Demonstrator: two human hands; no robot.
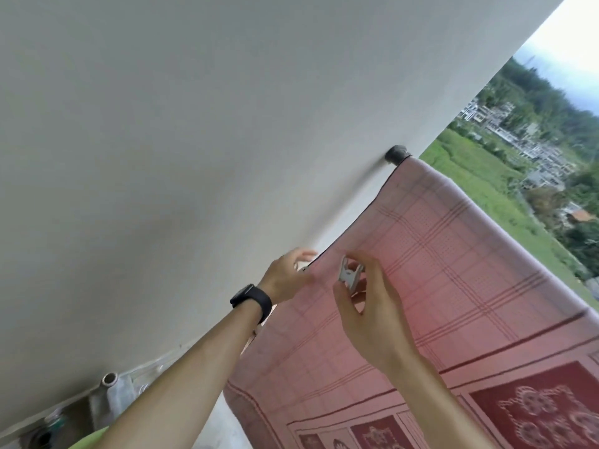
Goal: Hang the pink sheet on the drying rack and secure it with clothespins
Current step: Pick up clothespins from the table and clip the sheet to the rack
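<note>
— Where was the pink sheet (453, 270), and how did it run?

— It hung over a rod whose dark end fitting (396, 154) met the white wall (194, 140). Its top fold slanted from that fitting down toward the lower right of the view, and its near side edge dropped from the fitting down-left to the hands. The checked part lay uppermost, with the dark red patterned border at the bottom.

— And the clothespin (349, 273)?

— Pale, standing nearly upright, long axis leaning a little right, against the cloth just beside the side edge.

— Which hand had it?

— The right hand (369, 306), reaching up from the lower right, thumb and fingers pinched round its lower end. Whether its jaws bit the cloth, I couldn't tell.

— The other?

— The left hand (288, 277), wearing a black watch (252, 301), was stretched up-right, fingers closed on the sheet's edge, forefinger extended toward the wall.
</note>
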